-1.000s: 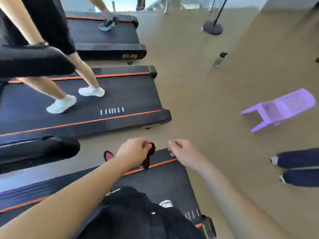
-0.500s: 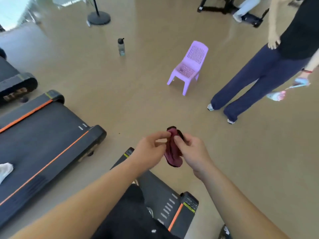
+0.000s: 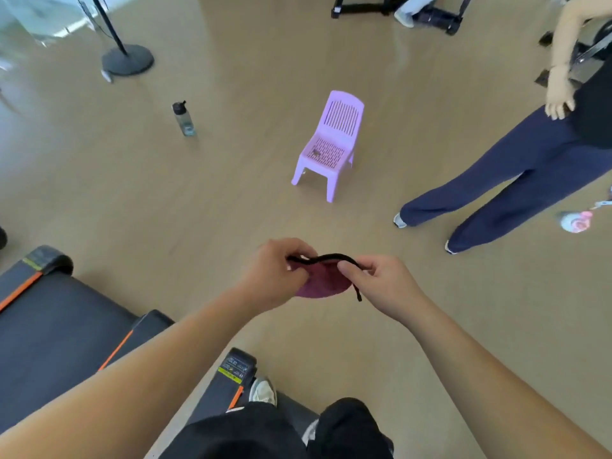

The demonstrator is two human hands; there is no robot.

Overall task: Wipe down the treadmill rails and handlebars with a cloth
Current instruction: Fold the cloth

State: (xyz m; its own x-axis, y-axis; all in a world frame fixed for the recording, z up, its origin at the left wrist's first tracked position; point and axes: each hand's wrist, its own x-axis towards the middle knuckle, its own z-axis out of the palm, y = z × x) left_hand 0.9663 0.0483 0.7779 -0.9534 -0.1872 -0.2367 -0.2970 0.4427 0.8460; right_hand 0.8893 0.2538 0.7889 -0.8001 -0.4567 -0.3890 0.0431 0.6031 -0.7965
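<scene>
Far left, a neighbouring treadmill (image 3: 49,326), orange stripe along its deck. Beyond it, a water bottle (image 3: 183,119) upright on the floor. Lower middle, the tail end of the near treadmill (image 3: 236,372).

Next, the left hand (image 3: 271,276), fingers curled, pinching the left end of the maroon cloth (image 3: 326,281). Half a second ago, bunched and dangling between both hands — now drawn out wide, black hem stretched across the top. Held in the air over bare floor, touching no part of either machine.

Behind, well apart, a purple chair (image 3: 331,144). Then the right hand (image 3: 384,283), pinching the hem's other end between thumb and forefinger, remaining fingers curled in.

Probably opening up a clean wiping face — wiping itself not yet begun, by the look of it. Far right, a bystander in navy trousers (image 3: 513,180).
</scene>
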